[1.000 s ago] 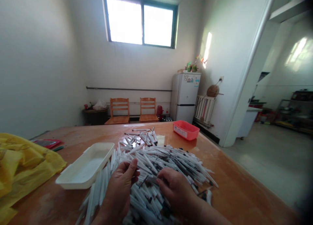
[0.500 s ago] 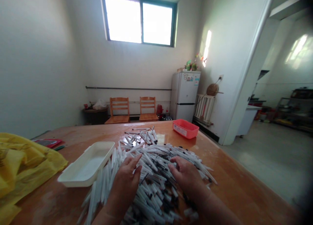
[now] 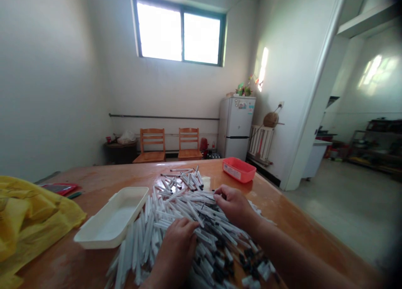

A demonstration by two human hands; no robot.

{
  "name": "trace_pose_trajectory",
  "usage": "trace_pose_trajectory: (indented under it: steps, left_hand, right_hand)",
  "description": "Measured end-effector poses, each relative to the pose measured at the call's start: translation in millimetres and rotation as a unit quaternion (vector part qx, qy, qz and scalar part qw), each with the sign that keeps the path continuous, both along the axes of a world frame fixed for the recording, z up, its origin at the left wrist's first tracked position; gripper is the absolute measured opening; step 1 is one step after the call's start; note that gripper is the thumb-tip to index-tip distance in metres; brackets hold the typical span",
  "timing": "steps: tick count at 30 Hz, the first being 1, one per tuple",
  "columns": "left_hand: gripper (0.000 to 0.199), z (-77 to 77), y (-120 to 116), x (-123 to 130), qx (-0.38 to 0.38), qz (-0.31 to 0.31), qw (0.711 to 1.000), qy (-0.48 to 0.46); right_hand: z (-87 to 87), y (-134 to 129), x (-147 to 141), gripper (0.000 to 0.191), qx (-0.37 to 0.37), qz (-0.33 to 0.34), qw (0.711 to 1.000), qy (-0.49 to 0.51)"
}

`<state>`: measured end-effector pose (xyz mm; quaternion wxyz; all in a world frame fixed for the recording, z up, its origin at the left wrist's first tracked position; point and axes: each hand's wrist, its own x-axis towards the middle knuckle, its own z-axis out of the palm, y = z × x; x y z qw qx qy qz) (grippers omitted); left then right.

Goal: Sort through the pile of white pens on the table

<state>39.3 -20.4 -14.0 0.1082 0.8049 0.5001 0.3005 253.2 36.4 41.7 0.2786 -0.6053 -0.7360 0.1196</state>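
A wide heap of white pen barrels (image 3: 143,238) and dark pen parts (image 3: 251,259) covers the middle of the wooden table. Low over the near side of the heap is my left hand (image 3: 180,245), its fingers bent and close together; what they hold, if anything, is hidden. My right hand (image 3: 230,203) is pinched at the heap's far right side, with a thin dark piece near the fingertips, too small to make out. A smaller group of white pens with dark ends (image 3: 191,180) lies beyond the heap.
A cream tray (image 3: 111,222) stands left of the heap, and a red basket (image 3: 239,170) at the table's far right. Yellow plastic (image 3: 37,222) covers the left edge, near a red flat object (image 3: 61,189). Two chairs and a fridge (image 3: 237,127) are behind the table (image 3: 301,247).
My right hand has moved up and away over the heap and closed into a pinch. My left hand has shifted right and nearer, its fingers drawn in. The view has tilted slightly up.
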Motion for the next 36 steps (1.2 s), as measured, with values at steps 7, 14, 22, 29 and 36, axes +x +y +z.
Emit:
trace_pose_trajectory:
  steps: [7, 14, 22, 29, 36]
  left_hand:
    - [0.033, 5.9, -3, -1, 0.034, 0.021, 0.999, -0.016]
    - [0.027, 5.6, 1, -6, 0.05, 0.025, 0.998, -0.037]
    - [0.023, 11.6, 1, -7, 0.054, 0.047, 0.996, -0.061]
    - [0.023, 9.3, -2, -5, 0.061, 0.044, 0.994, -0.082]
    - [0.024, 9.3, 3, -10, 0.032, 0.066, 0.979, -0.188]
  right_hand:
    - [-17.7, 110, -21, 0.018, -0.102, -0.054, 0.988, -0.101]
    - [-35.9, 175, -54, 0.032, -0.178, -0.088, 0.969, -0.146]
    - [-40.8, 190, -67, 0.033, -0.214, -0.096, 0.958, -0.164]
    - [-34.4, 175, -46, 0.034, -0.226, -0.088, 0.958, -0.156]
    - [-11.0, 116, -24, 0.02, -0.2, -0.035, 0.978, -0.05]
